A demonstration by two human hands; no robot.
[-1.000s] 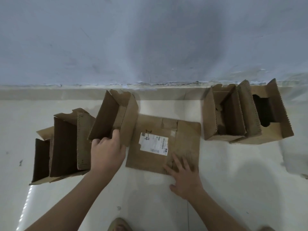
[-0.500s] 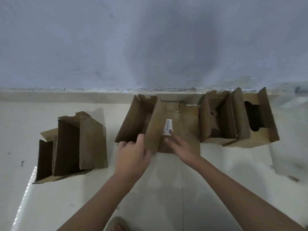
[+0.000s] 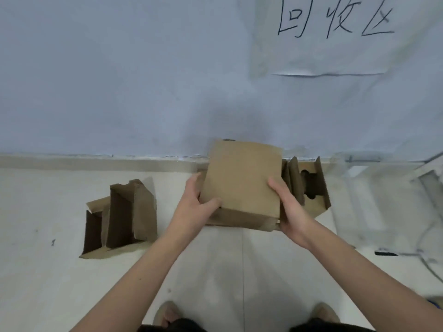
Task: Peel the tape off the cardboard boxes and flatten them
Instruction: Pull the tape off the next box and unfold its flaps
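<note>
Both hands, left (image 3: pixel 195 202) and right (image 3: pixel 288 212), grip a cardboard box (image 3: pixel 242 183) above the pale floor (image 3: pixel 48 271), near the wall (image 3: pixel 119 80).

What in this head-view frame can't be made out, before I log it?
- Held box: any tape or label; only a plain face shows.
- Left hand and right hand: fingers of each grip hidden behind the box.
- Right-side boxes: near part covered by the held box.
- Clear object at right: blurred, cut by the frame edge.
</note>
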